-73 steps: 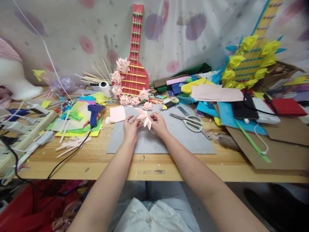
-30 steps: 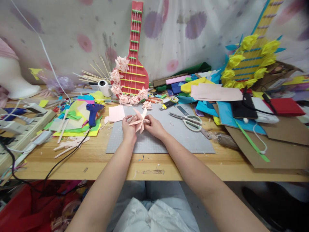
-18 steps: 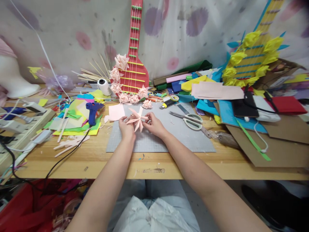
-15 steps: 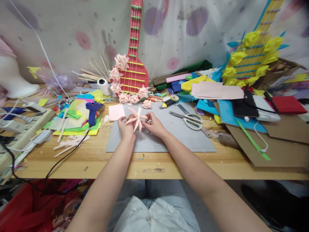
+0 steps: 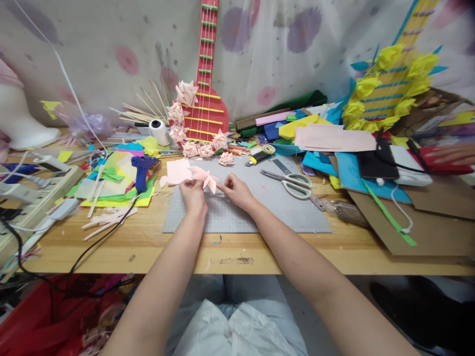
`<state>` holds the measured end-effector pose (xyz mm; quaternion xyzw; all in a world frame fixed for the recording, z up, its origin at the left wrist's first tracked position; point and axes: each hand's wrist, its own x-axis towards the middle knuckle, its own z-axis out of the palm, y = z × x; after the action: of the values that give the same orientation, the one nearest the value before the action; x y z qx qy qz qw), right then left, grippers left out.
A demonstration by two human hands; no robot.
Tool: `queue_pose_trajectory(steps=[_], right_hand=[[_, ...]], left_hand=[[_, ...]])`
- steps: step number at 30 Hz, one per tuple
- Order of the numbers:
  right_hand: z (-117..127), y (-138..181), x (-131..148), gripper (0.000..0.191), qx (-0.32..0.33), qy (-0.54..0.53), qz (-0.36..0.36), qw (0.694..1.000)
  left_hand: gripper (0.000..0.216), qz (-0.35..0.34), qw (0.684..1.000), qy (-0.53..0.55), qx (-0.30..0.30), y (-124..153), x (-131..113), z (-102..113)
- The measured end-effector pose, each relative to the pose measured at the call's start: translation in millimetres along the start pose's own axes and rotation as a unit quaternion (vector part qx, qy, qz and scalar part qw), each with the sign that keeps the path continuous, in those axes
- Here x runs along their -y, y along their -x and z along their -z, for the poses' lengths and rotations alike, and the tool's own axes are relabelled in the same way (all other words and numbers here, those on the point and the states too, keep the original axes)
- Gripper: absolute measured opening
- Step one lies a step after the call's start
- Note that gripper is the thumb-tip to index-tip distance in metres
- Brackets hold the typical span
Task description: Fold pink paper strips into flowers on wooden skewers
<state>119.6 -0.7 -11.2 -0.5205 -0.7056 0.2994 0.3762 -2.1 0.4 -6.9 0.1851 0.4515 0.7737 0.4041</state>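
Both hands pinch pink paper flower (image 5: 206, 178)

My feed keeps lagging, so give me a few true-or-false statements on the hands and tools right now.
The left hand and right hand both pinch the pink paper flower. True.
The scissors are in the right hand. False: they lie on the grey cutting mat, right of that hand.
The blue glue gun lies left of the mat. True.
The red paper guitar lies flat on the mat. False: it stands against the curtain behind.
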Motion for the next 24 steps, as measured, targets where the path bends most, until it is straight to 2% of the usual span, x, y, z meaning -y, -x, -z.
queue_pose_trajectory(steps=[4,13,18,20,21,24], right_hand=[[0.5,1.9,2.1,0.027,0.026,0.002,0.011,1.0],[0.6,1.0,1.8,0.029,0.005,0.052,-0.016,0.999],[2.7,0.7,1.7,0.032,-0.008,0.066,-0.028,0.997],[3.7,-0.2,1.0,0.03,-0.017,0.064,-0.041,0.997],[4.2,-0.8,0.6,0.029,-0.021,0.061,-0.048,0.997],[5.6,-2.0,-0.1,0.027,-0.025,0.051,-0.056,0.997]], left_hand=[[0.037,0.009,1.0,-0.006,-0.004,0.1,-0.5,-0.1],[0.036,0.024,0.999,-0.035,-0.016,1.7,-2.9,-0.3],[0.032,0.048,0.997,-0.059,0.029,2.9,-5.5,-0.8],[0.031,0.022,0.993,-0.106,0.045,4.7,-5.7,0.0],[0.032,-0.013,0.988,-0.144,0.054,5.7,-5.6,0.7],[0.037,-0.166,0.94,-0.287,0.083,8.8,-6.1,3.9]])
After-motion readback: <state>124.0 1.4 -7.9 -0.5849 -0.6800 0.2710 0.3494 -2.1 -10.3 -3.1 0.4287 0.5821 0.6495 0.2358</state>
